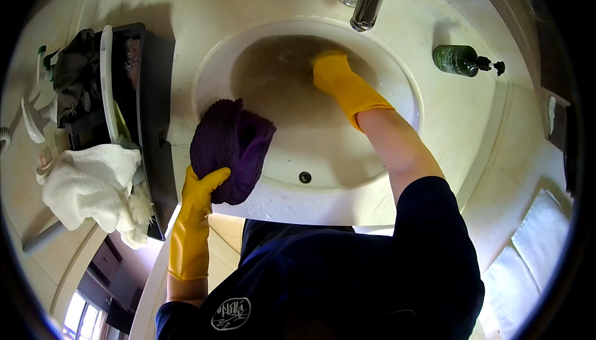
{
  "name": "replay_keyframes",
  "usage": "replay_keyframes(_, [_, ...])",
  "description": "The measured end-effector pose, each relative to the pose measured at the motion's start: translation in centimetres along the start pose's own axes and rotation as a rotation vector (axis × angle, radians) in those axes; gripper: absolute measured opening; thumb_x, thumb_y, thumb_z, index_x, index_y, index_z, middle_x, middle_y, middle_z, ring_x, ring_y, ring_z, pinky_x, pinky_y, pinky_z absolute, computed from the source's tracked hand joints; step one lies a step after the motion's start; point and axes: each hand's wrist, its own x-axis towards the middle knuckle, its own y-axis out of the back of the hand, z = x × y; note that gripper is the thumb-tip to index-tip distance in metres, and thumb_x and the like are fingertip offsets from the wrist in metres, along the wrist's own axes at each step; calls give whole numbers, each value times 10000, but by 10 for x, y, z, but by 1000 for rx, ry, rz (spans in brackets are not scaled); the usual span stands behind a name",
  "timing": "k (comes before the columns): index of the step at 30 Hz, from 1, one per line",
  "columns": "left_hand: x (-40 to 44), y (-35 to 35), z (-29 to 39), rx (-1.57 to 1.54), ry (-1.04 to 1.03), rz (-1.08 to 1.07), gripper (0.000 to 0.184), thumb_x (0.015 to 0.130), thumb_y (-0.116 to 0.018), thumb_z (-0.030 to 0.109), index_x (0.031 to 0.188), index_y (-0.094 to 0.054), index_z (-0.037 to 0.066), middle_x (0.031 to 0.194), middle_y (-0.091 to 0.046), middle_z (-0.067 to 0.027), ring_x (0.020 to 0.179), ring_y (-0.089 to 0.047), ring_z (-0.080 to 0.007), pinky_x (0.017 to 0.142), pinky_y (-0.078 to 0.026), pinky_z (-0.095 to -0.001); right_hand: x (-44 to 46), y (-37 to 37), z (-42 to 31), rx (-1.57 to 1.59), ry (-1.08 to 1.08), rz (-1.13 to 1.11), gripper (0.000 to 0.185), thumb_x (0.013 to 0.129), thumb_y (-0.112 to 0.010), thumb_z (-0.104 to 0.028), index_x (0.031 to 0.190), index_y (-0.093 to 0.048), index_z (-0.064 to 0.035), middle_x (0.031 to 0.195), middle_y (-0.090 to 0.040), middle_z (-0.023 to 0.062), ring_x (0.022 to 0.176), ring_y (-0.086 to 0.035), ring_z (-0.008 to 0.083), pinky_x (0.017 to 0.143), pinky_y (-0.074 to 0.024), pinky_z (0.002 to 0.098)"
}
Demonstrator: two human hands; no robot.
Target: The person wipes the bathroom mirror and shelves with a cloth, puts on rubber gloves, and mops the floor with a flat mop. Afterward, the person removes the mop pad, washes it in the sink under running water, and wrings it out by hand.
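Head view.

Item: purple cloth (pixel 231 147), one, ribbed, folded over itself into a loose bundle. Location: in the left hand (pixel 203 186), seen over the near-left rim of the white basin (pixel 282 163); whether it touches the rim cannot be told.
Handling, as judged: soft and limp, not fragile; light if dry, heavier and slicker if soaked. Dampness not certain from the look of it. The ribbed weave should give a gloved hand fair purchase.
Where to take hold: the gathered lower edge, with several layers pinched together; a single layer would let the fold drop open.

Left hand: yellow rubber glove. Thumb laid across the near face of the cloth, remaining fingers out of sight behind it; closed on the bundle.

Right hand (pixel 332 70): yellow rubber glove, reaching into the cloudy, brownish water (pixel 270 79) in the far part of the basin. Fingers hidden by the water; cannot tell whether apart, together or around anything.

Surroundings: chrome faucet (pixel 370 6), beyond the basin; round metal-edged hole (pixel 305 177), in the basin's near wall; green pump bottle (pixel 455 60), lying to the right by appearance; dark caddy (pixel 156 73), at left, white towel (pixel 90 182) draped at its near end.
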Motion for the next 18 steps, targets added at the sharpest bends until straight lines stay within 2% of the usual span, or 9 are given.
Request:
replay_keyframes(2, [-1, 0, 4, -16, 3, -64, 502, 672, -755, 46, 1126, -561, -47, 999, -646, -133, 869, -636, -223, 810, -506, -312, 2, 4, -3, -25, -25, -110, 230, 753, -584, -168, 949, -696, -130, 951, -668, 163, 975, -613, 339, 815, -485, 468])
replay_keyframes(6, [1, 2, -2, 1, 17, -25, 475, 681, -745, 50, 1115, -579, -46, 997, -651, -135, 876, -636, -219, 812, -504, -308, -6, 9, 2, 0, -43, -61, 225, 774, -574, -176, 957, -691, -117, 955, -666, 166, 993, -605, 345, 819, -489, 434])
replay_keyframes(8, [-1, -1, 5, -25, -9, -126, 437, 699, -729, 50, 1106, -601, -45, 1001, -658, -133, 879, -639, -211, 810, -505, -300, -15, 9, 5, 291, -63, 131, 272, 844, -548, -222, 1041, -671, -80, 1044, -653, 154, 959, -621, 336, 807, -490, 449])
replay_keyframes(9, [0, 2, 4, -19, -7, -119, 437, 699, -729, 50, 1106, -601, -45, 1001, -658, -133, 879, -639, -211, 810, -505, -300, -25, 11, 2, 301, -60, 130, 272, 844, -548, -222, 1041, -671, -80, 1044, -653, 154, 959, -621, 336, 807, -490, 449])
replay_keyframes(11, [7, 7, -5, -14, -59, -195, 409, 717, -713, 46, 1106, -616, -36, 1009, -664, -124, 872, -645, -206, 797, -510, -292, -58, 24, -10, 536, -160, 489, 307, 881, -542, -277, 1071, -643, -58, 1014, -650, 164, 894, -631, 327, 793, -497, 416])
replay_keyframes(13, [5, 6, -2, -20, -49, -190, 405, 723, -706, 40, 1111, -616, -32, 1011, -665, -120, 882, -645, -208, 800, -511, -292, -108, 93, -46, 1024, -501, 108, 324, 878, -575, -297, 1067, -632, -39, 970, -656, 154, 804, -640, 276, 757, -507, 363])
replay_keyframes(15, [0, -1, 6, -80, 9, -233, 405, 740, -675, 6, 1138, -603, -21, 1039, -657, -117, 924, -644, -225, 820, -519, -307, -126, 45, -59, 1447, -552, -265, 354, 894, -598, -262, 1159, -591, -28, 975, -660, 112, 909, -623, 277, 821, -496, 370])
replay_keyframes(17, [-13, -19, 18, -133, 15, -229, 408, 769, -653, 28, 1167, -576, -15, 1044, -651, -130, 939, -646, -231, 842, -529, -324, -149, 14, -85, 1959, -506, -376, 430, 893, -617, -281, 1230, -537, -25, 1072, -626, 120, 944, -608, 276, 850, -500, 395])
replay_keyframes(18, [-20, -29, 27, -199, 28, -218, 412, 797, -630, 50, 1197, -549, -9, 1048, -645, -144, 953, -648, -236, 865, -538, -341, -156, 7, -97, 1969, -497, -356, 430, 893, -617, -281, 1230, -537, -25, 1072, -626, 120, 944, -608, 276, 850, -500, 395])
